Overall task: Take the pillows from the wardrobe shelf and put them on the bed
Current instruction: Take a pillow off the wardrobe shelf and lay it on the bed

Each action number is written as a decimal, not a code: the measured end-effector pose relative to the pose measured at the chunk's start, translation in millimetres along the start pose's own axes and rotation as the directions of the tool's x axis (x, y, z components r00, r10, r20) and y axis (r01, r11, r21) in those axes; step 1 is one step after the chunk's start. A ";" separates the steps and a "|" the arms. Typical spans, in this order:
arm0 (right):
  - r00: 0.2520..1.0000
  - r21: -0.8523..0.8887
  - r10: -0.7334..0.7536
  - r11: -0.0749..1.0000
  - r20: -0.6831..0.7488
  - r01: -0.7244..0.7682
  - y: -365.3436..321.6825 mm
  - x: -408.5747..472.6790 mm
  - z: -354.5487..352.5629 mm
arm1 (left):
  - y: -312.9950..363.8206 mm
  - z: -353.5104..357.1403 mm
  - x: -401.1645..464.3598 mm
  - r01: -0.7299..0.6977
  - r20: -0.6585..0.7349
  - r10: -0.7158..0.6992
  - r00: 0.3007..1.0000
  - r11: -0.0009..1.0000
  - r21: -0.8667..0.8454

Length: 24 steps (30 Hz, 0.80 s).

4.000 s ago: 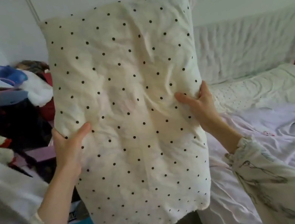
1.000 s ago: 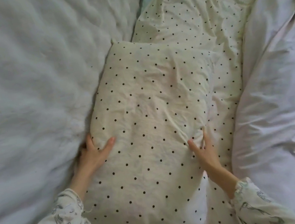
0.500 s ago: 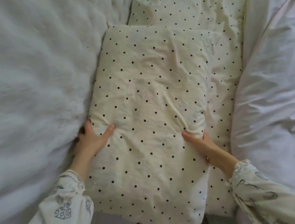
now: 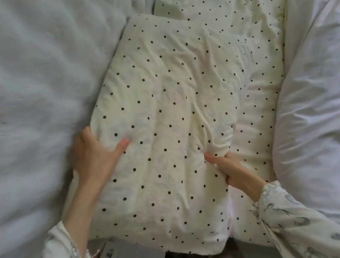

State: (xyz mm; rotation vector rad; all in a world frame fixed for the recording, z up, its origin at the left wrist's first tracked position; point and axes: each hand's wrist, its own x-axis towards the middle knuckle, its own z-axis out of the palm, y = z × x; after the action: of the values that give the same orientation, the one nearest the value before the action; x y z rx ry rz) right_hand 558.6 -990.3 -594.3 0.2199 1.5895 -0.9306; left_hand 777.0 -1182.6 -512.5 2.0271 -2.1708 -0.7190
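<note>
The cream, black-dotted cloth pillow (image 4: 164,129) lies on the bed's matching dotted sheet (image 4: 235,15), its long axis running near to far, tilted right, with the left hand (image 4: 94,158) and right hand (image 4: 231,168) gripping its near side edges equally close.

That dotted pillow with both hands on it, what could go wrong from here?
1. The near end of the pillow seems to hang past the bed's edge, so it might slide off once the left hand and right hand let go.
2. It lies on a rumpled dotted sheet, squeezed between a white quilt and a pale duvet, so it may settle crooked.
</note>
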 end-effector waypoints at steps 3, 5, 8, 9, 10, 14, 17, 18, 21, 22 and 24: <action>0.999 -0.070 0.011 0.997 -0.041 -0.013 -0.5 -0.6 -1.5 | -15.8 12.0 -4.7 0.132 0.141 -0.139 0.980 0.990 0.055; 0.999 -0.110 0.012 0.994 -0.048 -0.017 -0.4 -0.9 -3.3 | -23.7 14.6 -1.9 0.170 0.213 -0.177 0.961 0.984 0.052; 1.000 -0.150 -0.007 0.989 -0.016 0.005 -9.7 -1.4 -7.0 | -26.3 11.8 14.9 0.142 0.294 -0.177 0.939 0.980 0.137; 1.000 -0.158 -0.025 0.987 0.003 0.025 -15.2 -0.1 -8.3 | -25.1 9.7 23.2 0.111 0.332 -0.169 0.928 0.976 0.186; 0.999 -0.156 -0.047 0.987 0.010 0.048 -21.7 2.1 -9.4 | -21.6 6.9 31.7 0.076 0.366 -0.157 0.917 0.972 0.224; 0.971 -0.109 -0.182 0.980 -0.156 0.166 -63.1 25.9 -10.8 | 8.8 7.2 67.5 -0.043 0.263 -0.030 0.964 0.962 0.270; 0.919 -0.176 -0.297 0.950 -0.258 0.257 -101.2 51.3 -12.9 | 41.0 23.7 98.6 -0.133 0.265 0.068 0.962 0.962 0.240; 0.908 -0.177 -0.326 0.942 -0.264 0.286 -113.0 60.0 -13.5 | 51.4 29.2 111.7 -0.139 0.294 0.071 0.953 0.967 0.216; 0.903 -0.142 -0.310 0.950 -0.298 0.279 -140.3 85.3 -15.4 | 77.6 43.7 154.9 -0.055 0.356 0.036 0.934 0.997 0.045; 0.912 -0.098 -0.274 0.962 -0.305 0.257 -146.1 90.5 -15.9 | 85.3 48.2 166.6 -0.005 0.368 0.028 0.929 0.998 -0.064; 0.938 -0.001 -0.198 0.978 -0.284 0.206 -152.1 94.8 -18.3 | 100.0 55.0 179.6 0.086 0.361 0.009 0.933 0.965 -0.248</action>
State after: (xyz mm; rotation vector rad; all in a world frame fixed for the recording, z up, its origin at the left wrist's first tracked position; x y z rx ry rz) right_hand 427.1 -1111.8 -613.9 0.2200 1.8899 -1.1204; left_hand 643.2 -1338.8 -567.2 1.9268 -2.0666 -1.3988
